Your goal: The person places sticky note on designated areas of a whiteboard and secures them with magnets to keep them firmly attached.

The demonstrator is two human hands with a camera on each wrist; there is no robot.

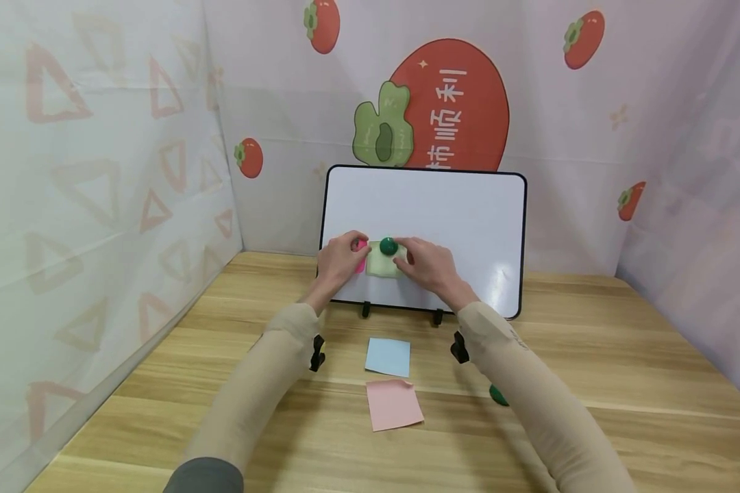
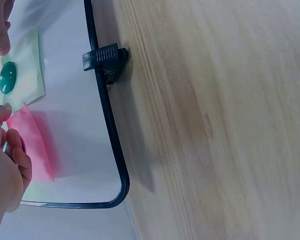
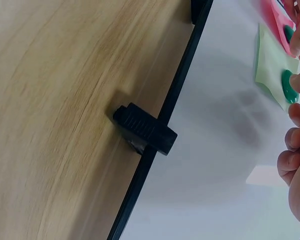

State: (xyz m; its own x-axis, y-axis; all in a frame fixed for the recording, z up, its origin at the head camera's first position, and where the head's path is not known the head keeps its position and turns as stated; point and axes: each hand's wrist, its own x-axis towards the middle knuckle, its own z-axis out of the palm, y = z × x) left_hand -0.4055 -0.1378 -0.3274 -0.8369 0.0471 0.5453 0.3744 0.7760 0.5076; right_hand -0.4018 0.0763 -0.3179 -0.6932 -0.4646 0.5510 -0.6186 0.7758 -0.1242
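Observation:
A whiteboard point(image 1: 432, 205) stands upright with a light green sticky note point(image 1: 379, 267) on it. A round green magnet point(image 1: 388, 246) sits on that note's upper part. My left hand point(image 1: 338, 260) pinches the note's left edge, other fingers curled over a bright pink sticky note point(image 2: 36, 145) beside it. Part of another green magnet point(image 3: 288, 33) shows on the pink note, mostly hidden by the left hand. My right hand point(image 1: 430, 263) is at the first magnet's right side, thumb and forefinger apart; a small gap from the magnet shows in the left wrist view.
Black feet point(image 1: 366, 309) hold the board's lower edge. On the wooden table point(image 1: 623, 356) before it lie a light blue sticky note point(image 1: 388, 357) and a pale pink one point(image 1: 395, 407) with a curled edge. A green magnet point(image 1: 498, 395) lies partly behind the right forearm.

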